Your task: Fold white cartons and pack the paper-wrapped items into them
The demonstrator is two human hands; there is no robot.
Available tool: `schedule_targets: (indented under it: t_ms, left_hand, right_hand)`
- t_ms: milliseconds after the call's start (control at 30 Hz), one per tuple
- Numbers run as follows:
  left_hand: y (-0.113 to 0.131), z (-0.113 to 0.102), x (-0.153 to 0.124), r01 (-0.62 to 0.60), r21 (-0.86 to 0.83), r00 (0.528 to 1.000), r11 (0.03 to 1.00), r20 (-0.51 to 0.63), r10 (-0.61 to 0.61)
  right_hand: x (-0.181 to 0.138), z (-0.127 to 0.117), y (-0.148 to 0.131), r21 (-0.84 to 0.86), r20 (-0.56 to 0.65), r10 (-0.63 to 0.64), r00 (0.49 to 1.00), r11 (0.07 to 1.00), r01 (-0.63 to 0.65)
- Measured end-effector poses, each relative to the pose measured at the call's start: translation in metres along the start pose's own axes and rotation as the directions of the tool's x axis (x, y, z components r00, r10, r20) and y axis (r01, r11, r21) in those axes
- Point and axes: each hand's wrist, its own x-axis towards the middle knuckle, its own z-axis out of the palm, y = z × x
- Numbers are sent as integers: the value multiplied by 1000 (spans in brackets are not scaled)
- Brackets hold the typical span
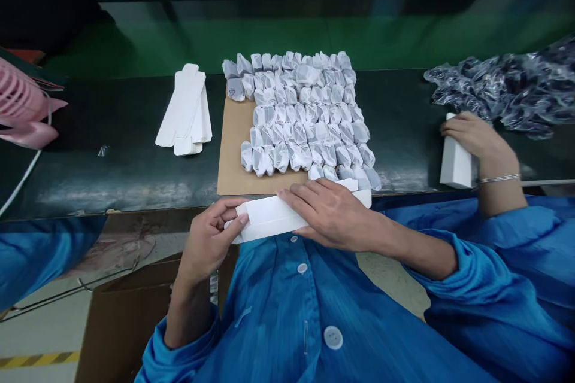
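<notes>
Both my hands hold a long white carton close to my chest, just below the table's near edge. My left hand pinches its left end with fingers curled. My right hand wraps over its right half. Just beyond it, several small items in clear wrap lie packed in rows on a brown cardboard sheet.
A stack of flat white carton blanks lies to the left on the dark belt. At the right, a co-worker's hand holds an upright white box beside a heap of plastic bags. A brown cardboard box stands below left. A pink object sits far left.
</notes>
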Motion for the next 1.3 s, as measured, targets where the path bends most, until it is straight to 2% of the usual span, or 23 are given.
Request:
schedule_targets:
  t_ms: [67,133,200,267,333,367,433,467,500,600,667,700,767,833,867,933,1000,1033,1100,1167,1200,1233,1300]
  left_hand:
    - [1,3,1,-96,174,991,980,-80,111]
    - [2,6,2,-191,323,957,927,-150,249]
    - [4,6,3,-251,394,930,884,-154,333]
    - [6,4,3,-270,345,933,899,-136,333]
    - [8,4,1,-311,178,922,934,-182,342]
    - [10,7,-1,-348,92,897,933,-257,360]
    - [13,21,-6,-445,-3,815,895,-416,404]
    - [14,31,-8,-475,-7,788,880,-449,422]
    - [15,43,-10,-481,1,787,877,-440,432]
    - [12,72,-5,-434,4,832,901,-383,402]
    - [9,76,4,-357,54,832,933,-437,343]
    - [8,73,8,-325,94,828,941,-453,331]
    - [5,64,16,-308,184,845,933,-398,357]
    - [4,56,20,-365,231,852,902,-309,424]
    - [4,54,21,-396,233,848,888,-278,451]
    - [2,53,21,-426,220,847,877,-243,472]
    - [1,53,22,-415,188,871,890,-200,448]
    - [0,52,22,-395,174,892,902,-161,422]
    - [1,48,25,-358,166,924,919,-76,374]
    - [4,43,29,-368,201,925,908,-22,380]
    - [7,41,32,-391,232,914,891,-17,405]
    - [9,40,34,-416,267,899,869,-21,437]
    - [13,39,39,-452,332,869,828,-46,493]
  right_hand:
    - [0,3,0,-40,-7,13,1000,999,-14]
    - [0,6,-5,-105,-13,33,999,994,-34]
    - [-3,8,-10,-146,-31,40,999,988,-44]
    - [-6,9,-11,-141,-64,61,996,987,-70]
    - [-7,9,-10,-131,-132,142,981,978,-160]
    - [-6,10,-9,-135,-182,206,961,963,-232]
    - [-2,16,-9,-140,-287,335,897,912,-385]
    - [1,21,-12,-136,-331,378,864,887,-441]
    - [4,27,-17,-130,-357,396,846,876,-464]
    - [13,44,-35,-59,-363,330,871,925,-375]
    - [15,46,-42,118,-315,278,907,960,-253]
    - [15,43,-41,249,-293,293,910,943,-223]
    - [15,31,-33,487,-267,389,881,844,-225]
    - [18,19,-20,623,-240,457,856,749,-226]
    - [20,14,-13,660,-228,459,859,721,-210]
    - [26,9,0,726,-203,396,895,675,-134]
    - [32,7,12,799,-172,363,916,596,-86]
    - [36,6,18,840,-159,389,907,537,-83]
    - [43,4,30,924,-114,518,848,368,-101]
    - [52,2,41,980,-5,616,788,162,-120]
    - [56,1,45,989,58,609,791,73,-129]
    - [60,1,48,990,109,566,817,14,-141]
    - [66,0,49,988,145,469,872,-13,-157]
